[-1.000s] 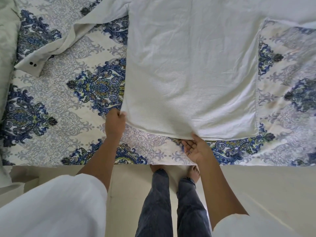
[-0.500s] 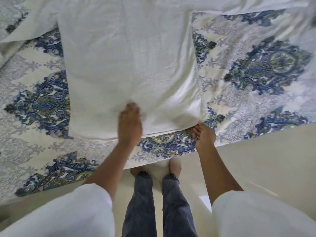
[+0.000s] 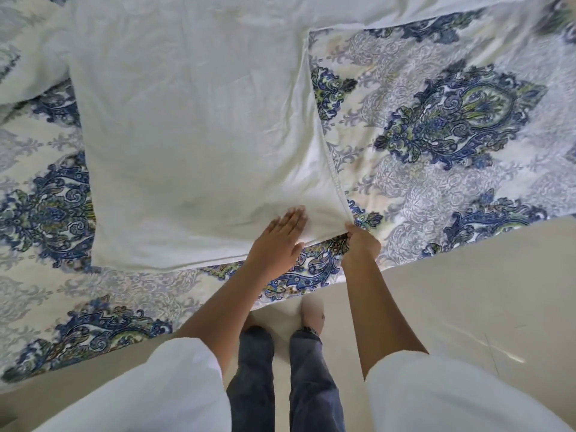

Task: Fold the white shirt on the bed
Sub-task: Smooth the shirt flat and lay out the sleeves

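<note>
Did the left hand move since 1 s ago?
Yes. The left hand moved right along the shirt hem. It was gripping the left bottom corner and now lies flat near the right corner, beside the right hand.

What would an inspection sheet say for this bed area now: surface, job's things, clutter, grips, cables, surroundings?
Surface: bed, blue patterned cover.
Job's things: shirt, white, spread flat, not yet folded.
Clutter: nothing seen.
Grips: left hand lies flat on the shirt near its hem; right hand pinches the shirt's near right corner.
Cables: nothing seen.
Surroundings: pale floor; the person's legs beside the bed.
</note>
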